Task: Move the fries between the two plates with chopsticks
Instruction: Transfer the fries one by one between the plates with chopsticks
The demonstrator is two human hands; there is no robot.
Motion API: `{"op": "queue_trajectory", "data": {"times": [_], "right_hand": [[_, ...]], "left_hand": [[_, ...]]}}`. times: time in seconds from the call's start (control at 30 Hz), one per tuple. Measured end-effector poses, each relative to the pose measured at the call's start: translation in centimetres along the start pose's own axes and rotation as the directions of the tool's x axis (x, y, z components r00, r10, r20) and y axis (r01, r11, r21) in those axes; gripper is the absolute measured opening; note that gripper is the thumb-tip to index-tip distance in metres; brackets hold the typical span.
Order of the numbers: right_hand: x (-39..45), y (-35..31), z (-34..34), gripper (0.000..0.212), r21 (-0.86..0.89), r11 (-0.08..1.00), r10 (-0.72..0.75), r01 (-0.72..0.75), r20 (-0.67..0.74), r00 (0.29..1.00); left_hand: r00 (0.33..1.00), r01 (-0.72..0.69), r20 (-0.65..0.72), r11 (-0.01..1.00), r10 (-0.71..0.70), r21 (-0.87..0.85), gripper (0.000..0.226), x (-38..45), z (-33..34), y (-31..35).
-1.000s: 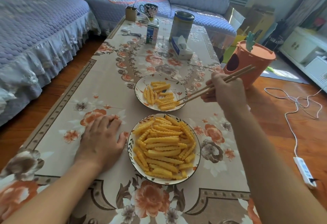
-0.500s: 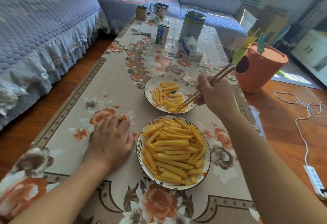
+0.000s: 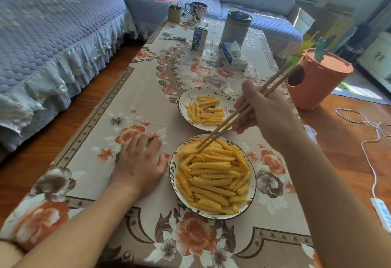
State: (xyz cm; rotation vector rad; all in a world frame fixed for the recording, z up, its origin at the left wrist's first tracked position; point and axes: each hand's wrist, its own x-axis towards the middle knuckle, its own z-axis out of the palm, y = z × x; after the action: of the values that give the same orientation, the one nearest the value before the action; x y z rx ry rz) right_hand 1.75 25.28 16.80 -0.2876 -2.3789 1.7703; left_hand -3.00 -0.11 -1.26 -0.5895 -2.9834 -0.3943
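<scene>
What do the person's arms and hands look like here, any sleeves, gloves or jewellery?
Both arms are bare up to the frame edge: no sleeves show. The left hand and right hand have no gloves, and no rings or watch can be seen. A thin dark band seems to cross the left arm at the frame's lower left edge; what it is cannot be told.

1. Covering part of the far plate (image 3: 183, 107) rim: right hand (image 3: 267, 115) and chopsticks (image 3: 239, 115)
2. Lost among the near plate (image 3: 252, 185) fries (image 3: 211, 174): chopstick tips, grip on any fry impossible to tell
3. Cut off by the bottom edge: both forearms
4. Too small to read: print on the milk carton (image 3: 200, 38) and tissue pack (image 3: 233, 56)
5. Blurred: sofa cover (image 3: 53, 31) at left
6. Cut off at right edge: white power strip (image 3: 382, 212)
</scene>
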Motion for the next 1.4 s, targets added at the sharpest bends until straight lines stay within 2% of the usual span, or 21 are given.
{"op": "queue_trajectory", "data": {"times": [0.13,0.33,0.43,0.53,0.63,0.8,1.1,1.4], "right_hand": [[-0.6,-0.5,1.9,0.048,-0.109,0.987,-0.11,0.118,0.076,0.991],[-0.1,-0.3,2.6,0.043,-0.243,0.963,-0.08,0.114,0.147,0.986],[0.5,-0.7,1.3,0.04,-0.228,0.959,-0.159,0.169,0.058,0.985],[2.1,0.1,0.1,0.038,-0.223,0.953,-0.238,0.204,-0.141,0.961],[3.7,2.2,-0.5,0.035,-0.21,0.969,-0.188,0.133,-0.267,0.945],[4.9,4.5,0.7,0.032,-0.167,0.983,-0.12,0.079,-0.252,0.96],[6.8,5.0,4.1,0.035,-0.116,0.993,-0.063,0.023,-0.35,0.935],[6.8,5.8,5.6,0.037,-0.235,0.969,-0.161,0.076,-0.372,0.914]], "left_hand": [[1.0,0.002,0.005,1.0,-0.002,0.0,0.049,0.0,-0.1,0.0],[1.0,0.002,-0.002,1.0,-0.002,-0.012,0.051,0.0,-0.1,0.0],[1.0,0.0,-0.006,1.0,0.0,-0.013,0.053,0.0,-0.1,0.0],[1.0,-0.007,-0.01,1.0,0.006,-0.008,0.053,-0.1,0.0,0.0],[1.0,-0.01,-0.016,1.0,0.01,-0.016,0.05,-0.1,0.0,0.0],[1.0,-0.009,-0.014,1.0,0.009,-0.018,0.046,-0.1,0.1,-0.1],[1.0,-0.01,-0.024,1.0,0.01,-0.022,0.044,0.0,0.3,-0.2],[1.0,-0.01,-0.021,1.0,0.01,-0.024,0.044,0.1,0.5,-0.4]]}}
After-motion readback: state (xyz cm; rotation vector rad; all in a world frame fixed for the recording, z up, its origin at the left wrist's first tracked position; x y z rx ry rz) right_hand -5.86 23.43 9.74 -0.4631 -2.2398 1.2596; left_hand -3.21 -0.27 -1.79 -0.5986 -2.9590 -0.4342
